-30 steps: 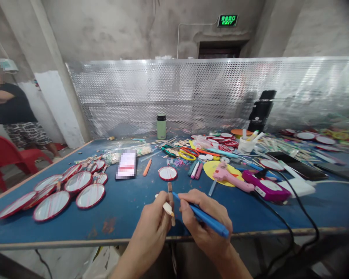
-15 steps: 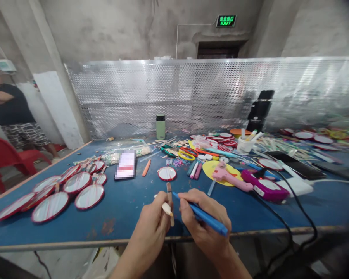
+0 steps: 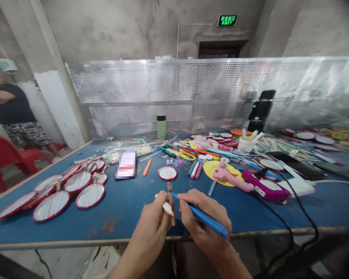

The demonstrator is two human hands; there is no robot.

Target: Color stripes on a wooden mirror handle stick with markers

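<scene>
My left hand (image 3: 154,220) is closed around a wooden craft stick (image 3: 170,187) that points up and away from me. Tucked in the same hand is a white marker or its cap (image 3: 168,208) with an orange-brown tip. A blue marker (image 3: 211,223) lies in the writing grip of my right hand (image 3: 208,217); its tip touches or nearly touches the craft stick near a dark mark. Just beyond the stick, a round red-rimmed disc (image 3: 167,173) rests flat on the blue table (image 3: 128,217).
Several red-rimmed discs (image 3: 51,205) spread over the left. A phone (image 3: 126,164) and an orange marker (image 3: 147,167) lie mid-table. To the right are a pink glue gun (image 3: 234,180), a purple device (image 3: 266,186) with cables, and a white cup (image 3: 246,146). A green bottle (image 3: 161,127) stands behind.
The blue marker's tip has shifted very slightly along the craft stick. Both hands keep their grips, and the whole view has drifted a little.
</scene>
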